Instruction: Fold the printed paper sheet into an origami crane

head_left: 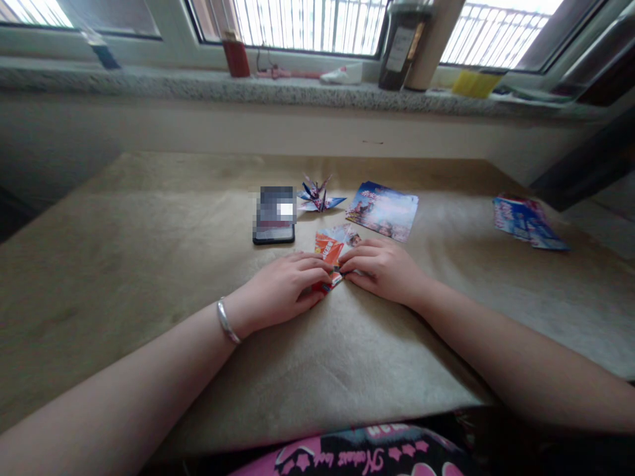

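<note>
A partly folded sheet of printed paper (328,247), orange, red and pale, lies on the table between my two hands. My left hand (292,281) has its fingers closed on the paper's left and lower side, covering part of it. From the right, my right hand (380,268) pinches the paper's right edge, its fingertips close to the left ones. Just beyond the paper stands a folded paper crane (320,197) in blue and pink. The exact folds under my fingers are hidden.
A phone (274,218) lies left of the crane. Right of it is a stack of blue-pink paper sheets (384,208); more printed papers (528,221) lie far right. Behind the table (149,218), a windowsill (173,82) holds a jar (403,49) and a red container (235,56).
</note>
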